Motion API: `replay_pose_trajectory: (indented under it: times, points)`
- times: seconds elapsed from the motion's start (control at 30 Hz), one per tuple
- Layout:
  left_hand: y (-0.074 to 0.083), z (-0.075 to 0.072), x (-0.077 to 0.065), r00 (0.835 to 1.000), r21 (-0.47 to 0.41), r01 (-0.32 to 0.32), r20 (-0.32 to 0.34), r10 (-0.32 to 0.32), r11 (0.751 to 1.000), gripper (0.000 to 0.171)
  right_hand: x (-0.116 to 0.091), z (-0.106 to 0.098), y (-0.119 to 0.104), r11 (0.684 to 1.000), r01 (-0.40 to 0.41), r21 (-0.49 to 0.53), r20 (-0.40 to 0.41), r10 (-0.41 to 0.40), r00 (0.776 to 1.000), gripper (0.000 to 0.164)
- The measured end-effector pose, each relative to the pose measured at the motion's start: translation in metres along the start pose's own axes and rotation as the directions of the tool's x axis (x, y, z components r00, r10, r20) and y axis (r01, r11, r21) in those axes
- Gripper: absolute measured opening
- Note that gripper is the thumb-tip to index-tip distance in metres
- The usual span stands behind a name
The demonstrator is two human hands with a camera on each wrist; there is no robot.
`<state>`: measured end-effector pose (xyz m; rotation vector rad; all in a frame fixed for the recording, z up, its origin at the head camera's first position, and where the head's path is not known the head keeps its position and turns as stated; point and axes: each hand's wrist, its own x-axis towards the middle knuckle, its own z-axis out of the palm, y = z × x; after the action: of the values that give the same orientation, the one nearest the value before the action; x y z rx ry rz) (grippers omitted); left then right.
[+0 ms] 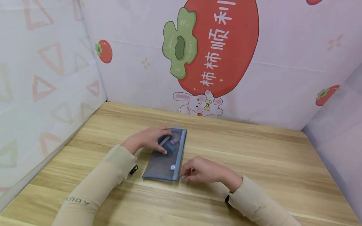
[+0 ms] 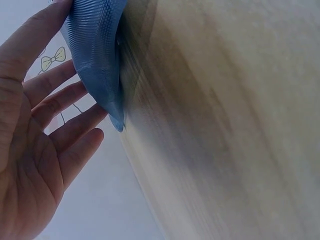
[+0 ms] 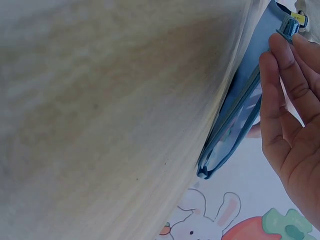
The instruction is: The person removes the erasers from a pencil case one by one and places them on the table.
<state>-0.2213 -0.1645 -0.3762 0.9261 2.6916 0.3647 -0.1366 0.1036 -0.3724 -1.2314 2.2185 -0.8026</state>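
A blue mesh zipper pouch lies on the wooden table with a few small items showing dimly through it. My left hand rests over its far left part, thumb and fingers spread on the mesh. From the left wrist, those fingers sit loosely against the pouch's side. At the near right corner, my right hand pinches the zipper pull between thumb and forefinger. The blue zipper band runs along the pouch's right side, and a small round white label sits beside it.
The wooden table stretches out on both sides of the pouch. Behind it hangs a white backdrop printed with persimmons and a rabbit, and side panels stand left and right.
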Motion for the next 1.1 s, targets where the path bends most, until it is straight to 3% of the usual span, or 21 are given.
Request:
replay_pose_trajectory:
  times: [0.8,1.1]
  points:
    - [0.007,-0.001,-0.006,0.999,0.020,-0.042,0.017,0.041,0.999,0.078,0.002,-0.003,0.007,0.998,-0.033,0.053,0.040,0.031,0.999,0.020]
    - [0.013,-0.001,-0.016,0.989,0.019,-0.124,-0.077,0.125,0.992,0.067,0.004,-0.019,0.019,0.994,-0.088,0.062,-0.049,0.091,0.995,0.019]
